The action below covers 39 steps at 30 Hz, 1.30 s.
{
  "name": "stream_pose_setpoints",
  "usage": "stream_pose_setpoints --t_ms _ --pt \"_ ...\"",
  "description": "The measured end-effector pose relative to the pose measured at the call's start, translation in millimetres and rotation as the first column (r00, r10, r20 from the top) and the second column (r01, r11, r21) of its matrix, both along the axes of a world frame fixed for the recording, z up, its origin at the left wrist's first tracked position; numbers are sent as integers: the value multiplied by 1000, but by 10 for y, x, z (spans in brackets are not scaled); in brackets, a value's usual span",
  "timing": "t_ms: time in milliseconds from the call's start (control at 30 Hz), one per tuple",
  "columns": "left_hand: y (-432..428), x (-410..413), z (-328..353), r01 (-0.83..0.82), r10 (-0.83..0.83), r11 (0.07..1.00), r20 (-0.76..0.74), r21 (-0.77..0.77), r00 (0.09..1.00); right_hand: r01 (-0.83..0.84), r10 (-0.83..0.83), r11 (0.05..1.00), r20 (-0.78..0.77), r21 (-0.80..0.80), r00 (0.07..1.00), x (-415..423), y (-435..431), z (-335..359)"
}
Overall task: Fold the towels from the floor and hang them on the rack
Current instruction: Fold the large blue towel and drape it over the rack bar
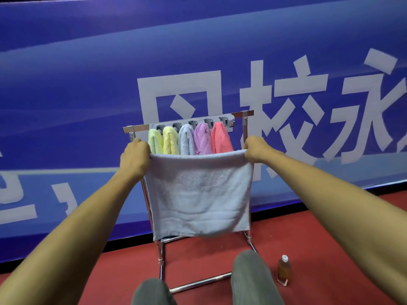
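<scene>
Towel [198, 194], pale blue, hangs as a broad flat sheet in front of the rack [242, 113], held by its two top corners. Left hand [134, 158] grips the left corner and right hand [256, 150] the right. On both, the fingers are curled tight round the cloth. Their tips are hidden behind the hem, so the depth of each hold cannot be confirmed.

Risks noted. I cannot tell from here whether the top edge rests over a front rail or is only held before it. If it is let go short of a rail, the sheet would likely drop. An uneven release could let one side slide and drag the rest off. The frame looks like light tube, and a forward push might shift it.

Position: the top edge runs nearly straight from fist to fist. The body of the cloth falls free below the fingers and spans the rack's two posts, with its lower hem clear of the floor [330, 249]. Just behind the raised edge, five small towels [186, 140] hang folded in a row from the top bar, and a careless lift could brush one loose.

Surroundings: the person's knees [253, 278] are low before the rack's base. A small amber bottle [283, 270] stands on the red floor to its right. A blue banner [88, 84] with white characters hangs behind.
</scene>
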<state>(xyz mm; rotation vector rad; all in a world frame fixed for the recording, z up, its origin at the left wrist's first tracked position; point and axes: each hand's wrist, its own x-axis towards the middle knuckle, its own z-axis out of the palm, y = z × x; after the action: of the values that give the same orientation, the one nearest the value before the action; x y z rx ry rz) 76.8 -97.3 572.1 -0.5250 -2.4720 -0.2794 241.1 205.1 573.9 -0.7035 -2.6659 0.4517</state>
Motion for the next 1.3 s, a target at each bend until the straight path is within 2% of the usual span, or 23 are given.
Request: stream_pose_setpoints --t_ms 133,233,500,800,867,900,967,1000,1033,1067,1100,1133,1167,1200,1233,1300 --pt "31 50 43 -41 40 998 -22 -36 999 45 -51 936 6 350 999 -25 -16 9" --pt "37 71 53 -81 81 996 -17 -48 997 79 -101 861 17 502 995 -55 -26 33" --pt "57 95 -18 -86 85 994 -15 -74 996 47 -124 767 76 640 989 -17 -2 37" --pt "126 121 -67 -76 75 995 15 64 997 44 -120 820 96 571 988 -43 66 -17" --pt "124 109 -72 -102 102 992 10 76 995 74 -120 870 63 488 991 -42 89 -37" --pt "112 86 -84 -112 111 990 25 87 994 111 -127 919 18 378 992 -45 108 -49" --pt "66 21 -113 -117 97 975 109 191 989 193 -192 981 -105 -6 976 -47 158 -46" --pt "40 -6 -122 -106 54 947 174 305 983 193 -245 941 -166 -277 955 -36 164 -31" --pt "18 -13 -115 -101 -16 888 248 449 969 128 -295 814 -213 -567 931 -34 169 -28" --pt "6 -11 -104 -100 -119 790 310 605 943 13 -320 626 -242 -780 916 -29 168 -36" --pt "8 -2 -87 -120 -238 661 358 741 903 -70 -323 489 -255 -870 912 -42 187 -75" --pt "24 -14 -85 -156 -351 537 388 829 852 -101 -298 455 -259 -885 919 -58 214 -121" --pt "40 -3 -82 -181 -437 466 404 866 803 -97 -254 499 -253 -861 933 -75 228 -160" --pt "52 -17 -94 -175 -482 462 412 869 773 -76 -205 561 -226 -825 952 -83 220 -190" --pt "61 -38 -111 -161 -494 499 432 852 755 -56 -149 627 -191 -777 970 -106 230 -221" --pt "77 -65 -152 -171 -483 554 482 815 731 -72 -13 646 -104 -760 994 -127 230 -233"
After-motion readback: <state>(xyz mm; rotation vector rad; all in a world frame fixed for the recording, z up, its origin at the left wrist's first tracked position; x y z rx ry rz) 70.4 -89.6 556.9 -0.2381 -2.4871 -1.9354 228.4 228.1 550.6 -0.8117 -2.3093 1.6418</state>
